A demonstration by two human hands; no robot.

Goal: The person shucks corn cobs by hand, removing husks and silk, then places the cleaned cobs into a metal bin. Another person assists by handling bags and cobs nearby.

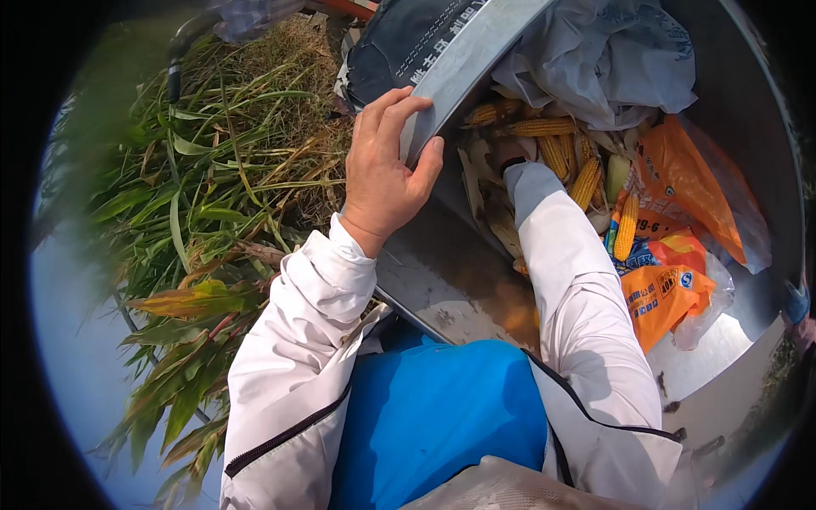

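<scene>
Possibly, long yellow corn cobs [586,184] on the far side of the grey metal container [429,253] could tumble if the right hand [513,153], its grip obscured, tugs hard, while the left hand [389,161] rests wide-fingered on the left rim [463,55].

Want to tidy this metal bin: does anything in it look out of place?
Perhaps the crumpled orange plastic packaging in the right part of the metal bin: it looks odd beside the loose corn cobs, like wrapping mixed in with produce.

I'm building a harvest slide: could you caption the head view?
Left hand on a metal container's rim, right arm inside, beside yellow corn cobs.
</scene>
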